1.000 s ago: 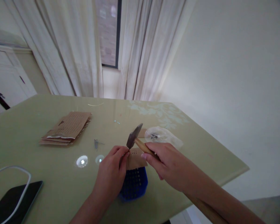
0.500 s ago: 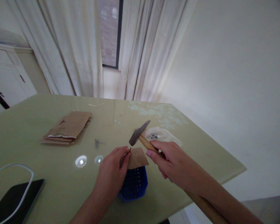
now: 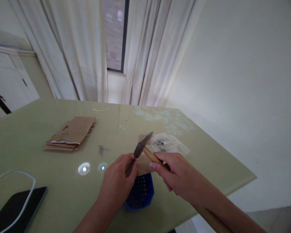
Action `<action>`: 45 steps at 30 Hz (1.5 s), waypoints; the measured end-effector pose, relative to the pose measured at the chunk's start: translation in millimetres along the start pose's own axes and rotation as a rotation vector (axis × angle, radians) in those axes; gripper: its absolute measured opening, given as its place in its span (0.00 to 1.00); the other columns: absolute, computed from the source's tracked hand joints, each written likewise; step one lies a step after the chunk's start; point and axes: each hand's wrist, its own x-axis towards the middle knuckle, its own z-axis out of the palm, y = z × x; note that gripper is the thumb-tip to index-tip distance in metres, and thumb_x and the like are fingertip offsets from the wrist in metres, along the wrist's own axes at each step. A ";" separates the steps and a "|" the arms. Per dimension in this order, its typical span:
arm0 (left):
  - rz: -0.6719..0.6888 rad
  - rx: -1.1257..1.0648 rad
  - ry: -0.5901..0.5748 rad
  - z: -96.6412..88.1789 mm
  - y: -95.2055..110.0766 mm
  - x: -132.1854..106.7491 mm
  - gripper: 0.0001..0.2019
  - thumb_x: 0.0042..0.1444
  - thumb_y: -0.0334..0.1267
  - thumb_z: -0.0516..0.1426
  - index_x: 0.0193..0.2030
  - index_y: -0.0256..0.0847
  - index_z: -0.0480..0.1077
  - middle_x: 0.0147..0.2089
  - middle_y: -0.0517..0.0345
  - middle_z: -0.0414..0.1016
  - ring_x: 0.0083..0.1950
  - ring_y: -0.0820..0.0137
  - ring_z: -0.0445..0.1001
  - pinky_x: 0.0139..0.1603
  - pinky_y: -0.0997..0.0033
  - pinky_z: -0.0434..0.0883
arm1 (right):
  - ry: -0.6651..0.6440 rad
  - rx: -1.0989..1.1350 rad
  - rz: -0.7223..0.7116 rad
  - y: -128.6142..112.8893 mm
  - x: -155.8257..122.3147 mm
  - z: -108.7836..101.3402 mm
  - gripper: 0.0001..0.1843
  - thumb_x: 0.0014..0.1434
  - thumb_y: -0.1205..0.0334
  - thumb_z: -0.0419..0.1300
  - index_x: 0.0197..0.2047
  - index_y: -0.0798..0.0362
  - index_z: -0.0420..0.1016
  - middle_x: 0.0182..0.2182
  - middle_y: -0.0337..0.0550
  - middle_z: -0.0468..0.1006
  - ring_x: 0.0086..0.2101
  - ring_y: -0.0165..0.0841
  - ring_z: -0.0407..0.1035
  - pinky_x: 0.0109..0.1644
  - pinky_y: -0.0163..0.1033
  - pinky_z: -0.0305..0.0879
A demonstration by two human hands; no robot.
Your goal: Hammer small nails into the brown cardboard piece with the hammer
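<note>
My right hand (image 3: 173,170) is wrapped round the wooden handle of a hammer (image 3: 143,145), close below its dark metal head. The head's lower end is at the fingertips of my left hand (image 3: 118,181), which pinches a thin nail, now mostly hidden by the hammer. Under these fingers lies a brown cardboard piece (image 3: 145,168) with rows of small holes. It rests over a blue perforated plastic basket (image 3: 141,194). A dark patch beneath my left fingers cannot be made out.
A stack of perforated cardboard (image 3: 73,132) lies at left, with several loose nails (image 3: 101,150) nearer the middle. A clear plastic bag (image 3: 169,144) with dark bits sits behind my right hand. At lower left are a dark tablet-like device (image 3: 16,210) and a white cable (image 3: 30,197).
The hammer head has come down onto the spot at my left fingertips, covering the nail that showed before. My left hand has barely moved and keeps its pinch.
</note>
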 end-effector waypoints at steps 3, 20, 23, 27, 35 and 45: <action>-0.047 0.009 0.008 0.8 -1.6 -0.4 0.16 0.65 0.45 0.62 0.56 0.43 0.80 0.54 0.48 0.88 0.51 0.51 0.87 0.58 0.50 0.80 | 0.059 0.006 0.004 0.1 -3.9 -3.2 0.17 0.78 0.56 0.54 0.34 0.48 0.68 0.16 0.27 0.69 0.16 0.28 0.65 0.28 0.36 0.57; -0.036 -0.076 -0.015 -1.7 1.9 0.1 0.16 0.62 0.41 0.65 0.57 0.44 0.78 0.53 0.48 0.87 0.53 0.51 0.85 0.58 0.49 0.78 | 0.048 -0.051 -0.042 7.2 0.3 19.1 0.16 0.76 0.62 0.57 0.33 0.49 0.67 0.23 0.32 0.69 0.26 0.31 0.66 0.35 0.37 0.56; -0.036 -0.088 -0.032 -1.4 1.6 -0.2 0.17 0.62 0.41 0.65 0.58 0.44 0.79 0.54 0.48 0.87 0.54 0.51 0.85 0.59 0.50 0.78 | -0.021 -0.013 -0.023 7.5 0.5 21.9 0.14 0.75 0.63 0.57 0.34 0.49 0.67 0.22 0.31 0.69 0.23 0.30 0.66 0.34 0.37 0.57; -0.029 -0.089 -0.017 -1.7 0.8 -0.1 0.18 0.62 0.40 0.65 0.58 0.44 0.79 0.57 0.47 0.86 0.56 0.51 0.85 0.60 0.50 0.78 | 0.001 -0.003 -0.008 8.3 0.0 25.0 0.15 0.76 0.62 0.57 0.33 0.49 0.67 0.22 0.31 0.69 0.24 0.31 0.67 0.36 0.38 0.58; -0.045 -0.092 -0.022 -2.1 0.6 0.1 0.16 0.62 0.42 0.65 0.56 0.44 0.80 0.57 0.47 0.86 0.56 0.50 0.85 0.60 0.49 0.78 | 0.011 -0.004 -0.051 11.7 -1.4 27.0 0.14 0.75 0.62 0.57 0.34 0.49 0.69 0.24 0.32 0.71 0.26 0.30 0.69 0.37 0.37 0.61; -0.224 -0.262 -0.009 4.5 -8.0 -1.6 0.34 0.61 0.52 0.65 0.71 0.41 0.71 0.70 0.38 0.78 0.64 0.46 0.82 0.63 0.42 0.78 | 0.176 0.921 0.024 71.1 57.1 24.8 0.20 0.64 0.43 0.71 0.43 0.53 0.80 0.24 0.30 0.72 0.15 0.22 0.58 0.15 0.29 0.52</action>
